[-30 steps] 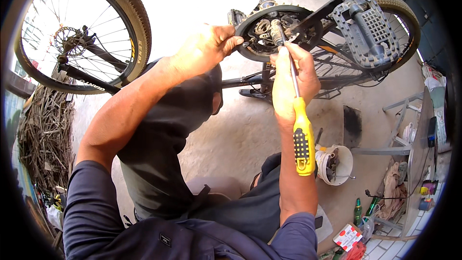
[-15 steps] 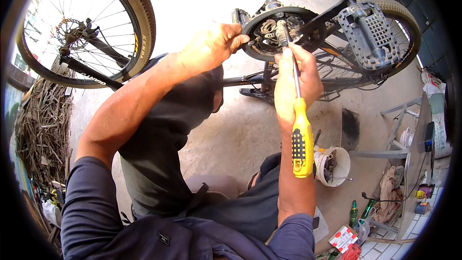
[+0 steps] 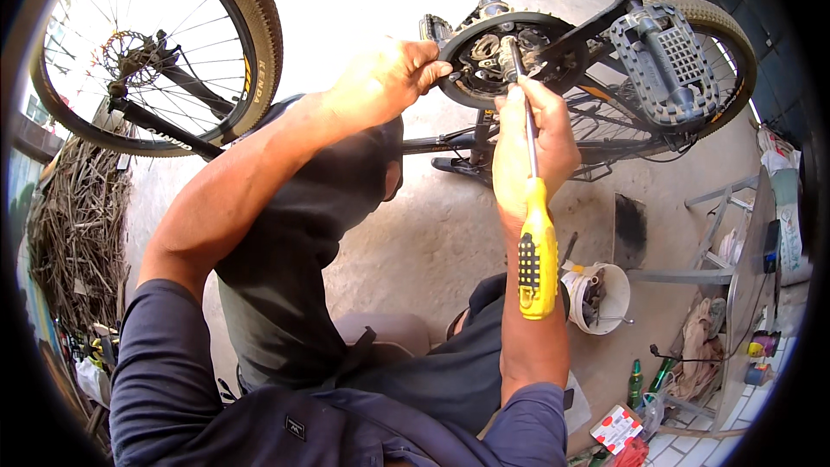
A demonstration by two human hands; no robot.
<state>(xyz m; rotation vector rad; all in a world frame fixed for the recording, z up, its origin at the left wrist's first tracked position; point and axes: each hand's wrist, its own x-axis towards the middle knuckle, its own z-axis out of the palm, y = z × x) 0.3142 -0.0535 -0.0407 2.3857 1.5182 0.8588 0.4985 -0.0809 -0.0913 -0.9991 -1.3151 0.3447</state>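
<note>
An upside-down bicycle [image 3: 432,143] stands in front of me. With thumb and fingers pinched at its left rim, my left hand [image 3: 389,78] holds the black chainring [image 3: 458,91]. My right hand [image 3: 536,143] is closed around the shaft of a screwdriver [image 3: 538,264] with a yellow and black handle. The handle hangs back over my forearm, and the tip reaches the dirty greyish part at the crank's centre [image 3: 508,59]. A black pedal [image 3: 666,60] sits on the crank arm to the right. Exactly where the tip touches is too small to tell.
The front wheel [image 3: 259,60] rises at the left, beside a pile of sticks [image 3: 78,225]. A white bucket [image 3: 614,298] with tools stands right of my knee. Farther right are a metal-legged table [image 3: 735,294], green bottles [image 3: 635,380] and a red-and-white box [image 3: 616,429].
The screwdriver's handle has swung slightly left, and its shaft is tilted a little differently at the crank. Both hands keep their holds, nearly unmoved.
</note>
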